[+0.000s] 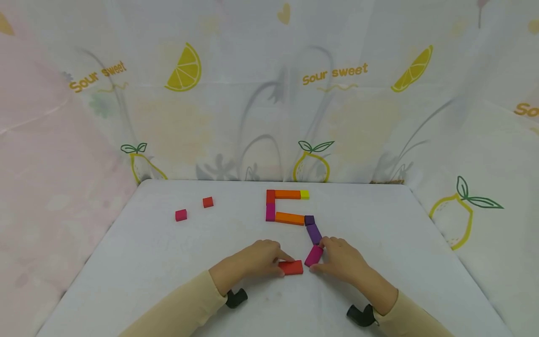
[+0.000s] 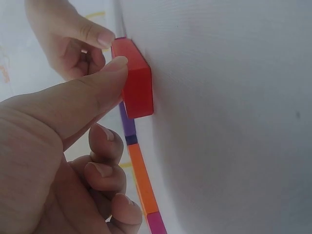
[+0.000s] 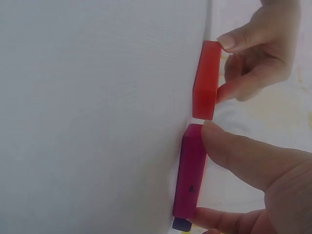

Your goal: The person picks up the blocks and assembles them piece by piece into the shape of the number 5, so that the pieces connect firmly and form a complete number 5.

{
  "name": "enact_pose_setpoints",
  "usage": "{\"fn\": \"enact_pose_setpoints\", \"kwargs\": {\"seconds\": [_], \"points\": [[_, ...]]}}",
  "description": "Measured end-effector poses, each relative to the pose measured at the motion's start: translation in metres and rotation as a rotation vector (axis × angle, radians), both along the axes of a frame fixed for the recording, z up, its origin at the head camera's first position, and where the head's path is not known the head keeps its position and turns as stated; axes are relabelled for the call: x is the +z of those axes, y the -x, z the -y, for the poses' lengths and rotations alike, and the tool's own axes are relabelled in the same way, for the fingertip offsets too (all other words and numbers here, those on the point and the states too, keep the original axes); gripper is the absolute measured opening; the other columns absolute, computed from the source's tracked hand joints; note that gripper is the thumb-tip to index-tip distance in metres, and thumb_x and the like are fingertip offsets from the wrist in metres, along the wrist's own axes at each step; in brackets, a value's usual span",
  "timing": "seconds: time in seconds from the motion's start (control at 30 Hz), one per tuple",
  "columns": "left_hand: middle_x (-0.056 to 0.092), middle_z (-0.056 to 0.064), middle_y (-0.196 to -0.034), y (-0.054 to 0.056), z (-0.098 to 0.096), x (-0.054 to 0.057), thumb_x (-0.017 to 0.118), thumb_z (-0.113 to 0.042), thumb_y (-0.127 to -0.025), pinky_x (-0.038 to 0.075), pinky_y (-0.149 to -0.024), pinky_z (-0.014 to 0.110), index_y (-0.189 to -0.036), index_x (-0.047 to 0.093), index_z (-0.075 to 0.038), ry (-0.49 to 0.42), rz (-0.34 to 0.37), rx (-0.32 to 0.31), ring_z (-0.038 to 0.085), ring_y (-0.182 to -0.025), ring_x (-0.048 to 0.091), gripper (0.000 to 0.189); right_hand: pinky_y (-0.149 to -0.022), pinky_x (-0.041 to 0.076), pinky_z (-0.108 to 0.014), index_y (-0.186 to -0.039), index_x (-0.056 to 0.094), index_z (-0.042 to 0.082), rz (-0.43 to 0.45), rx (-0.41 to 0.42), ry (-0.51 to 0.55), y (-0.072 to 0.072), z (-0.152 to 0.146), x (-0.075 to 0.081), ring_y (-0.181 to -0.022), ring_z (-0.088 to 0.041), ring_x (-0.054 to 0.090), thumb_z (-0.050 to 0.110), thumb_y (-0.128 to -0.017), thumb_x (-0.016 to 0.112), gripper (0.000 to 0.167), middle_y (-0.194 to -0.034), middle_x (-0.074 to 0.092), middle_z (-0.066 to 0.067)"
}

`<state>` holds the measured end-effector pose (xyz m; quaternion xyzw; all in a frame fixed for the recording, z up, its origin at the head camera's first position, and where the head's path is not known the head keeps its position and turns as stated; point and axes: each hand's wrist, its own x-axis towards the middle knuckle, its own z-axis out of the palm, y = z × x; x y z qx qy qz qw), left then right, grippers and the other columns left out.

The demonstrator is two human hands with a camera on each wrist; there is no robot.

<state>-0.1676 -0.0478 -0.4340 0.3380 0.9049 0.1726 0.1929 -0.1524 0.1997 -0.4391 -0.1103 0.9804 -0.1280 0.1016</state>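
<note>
My left hand (image 1: 260,260) pinches a red rectangular block (image 1: 293,267) by its left end, thumb in front and index finger behind. Just to the right, a magenta block (image 1: 314,256) lies at a slant between the thumb and index finger of my right hand (image 1: 343,262). A small gap separates these two blocks in the right wrist view, where the red one (image 3: 206,80) stands beyond the magenta one (image 3: 191,170). The magenta block's far end meets a purple block (image 1: 314,233), which adjoins a small dark purple cube (image 1: 309,220).
The line continues through an orange block (image 1: 289,218), a magenta block (image 1: 270,212), a red block (image 1: 270,196), another orange block (image 1: 287,194) and a yellow cube (image 1: 305,194). Two loose cubes, pinkish red (image 1: 181,215) and red (image 1: 208,202), lie at the left on the white table (image 1: 139,262).
</note>
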Motion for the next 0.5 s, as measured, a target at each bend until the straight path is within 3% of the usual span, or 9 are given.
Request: {"fn": "enact_pose_setpoints", "kwargs": {"seconds": [0.5], "points": [[0.051,-0.009,-0.078,-0.0005,-0.0009,0.0,0.077,-0.029,-0.089,0.042,-0.064,0.022,-0.131,0.069,-0.032,-0.013,0.005,0.014,0.007,-0.074,0.048,0.042,-0.073,0.051,-0.037,-0.11,0.062,0.008,-0.013,-0.008,0.003,-0.0017,0.0012,0.0008,-0.084,-0.019,0.053,0.05,-0.071,0.087,0.063,-0.088,0.058,0.001]]}}
